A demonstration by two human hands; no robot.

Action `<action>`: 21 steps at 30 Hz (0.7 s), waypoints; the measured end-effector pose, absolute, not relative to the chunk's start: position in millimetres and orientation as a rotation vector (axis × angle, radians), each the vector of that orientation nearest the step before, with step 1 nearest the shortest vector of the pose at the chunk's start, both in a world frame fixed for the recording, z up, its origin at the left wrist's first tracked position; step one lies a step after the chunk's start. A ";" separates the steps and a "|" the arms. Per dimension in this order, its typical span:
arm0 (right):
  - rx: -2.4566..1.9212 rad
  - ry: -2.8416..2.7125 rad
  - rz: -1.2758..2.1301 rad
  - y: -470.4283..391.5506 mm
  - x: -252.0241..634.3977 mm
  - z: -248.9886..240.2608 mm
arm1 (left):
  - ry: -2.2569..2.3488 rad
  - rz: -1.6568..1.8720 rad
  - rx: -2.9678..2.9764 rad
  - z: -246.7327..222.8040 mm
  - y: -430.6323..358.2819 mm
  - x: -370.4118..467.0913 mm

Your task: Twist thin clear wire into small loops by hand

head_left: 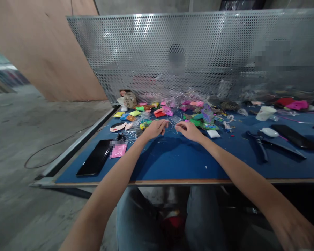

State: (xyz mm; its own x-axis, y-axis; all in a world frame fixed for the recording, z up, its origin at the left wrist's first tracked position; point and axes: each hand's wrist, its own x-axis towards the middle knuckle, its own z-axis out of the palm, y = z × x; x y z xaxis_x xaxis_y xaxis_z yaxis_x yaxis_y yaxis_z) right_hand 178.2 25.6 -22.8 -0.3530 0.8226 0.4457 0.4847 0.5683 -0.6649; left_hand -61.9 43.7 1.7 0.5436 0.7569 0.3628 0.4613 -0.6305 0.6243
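Observation:
My left hand [157, 128] is raised above the middle of the blue table [178, 164], its fingers curled together on a thin wire. Just to its right, my right hand [187, 130] pinches the same thin, pale wire [172, 127], which loops between the two hands. The hands are close together but apart. Several loose thin wires [132, 135] lie beside my left wrist. Behind the hands are colourful clay packets, among them a red and pink one [161, 112], and a green and purple clay piece [208, 116].
A black phone [95, 158] and a pink packet [118, 150] lie at the left. Scissors [279, 148], a white oval piece [269, 132] and a dark case [294, 136] are at the right. A perforated metal panel [151, 45] stands along the back.

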 end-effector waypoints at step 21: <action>-0.931 -2.029 0.667 22.6 177.4 -21.4 | 1.069 1.128 2.225 3.4 36.6 -51.0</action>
State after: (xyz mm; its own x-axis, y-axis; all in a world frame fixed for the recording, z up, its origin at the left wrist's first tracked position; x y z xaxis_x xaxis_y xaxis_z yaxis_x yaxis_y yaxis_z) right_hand 177.4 22.6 -21.4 -0.4188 0.7952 0.4385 0.3798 0.5920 -0.7109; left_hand -51.0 36.6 3.4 0.3737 0.7889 0.4879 0.4446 -0.6139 0.6523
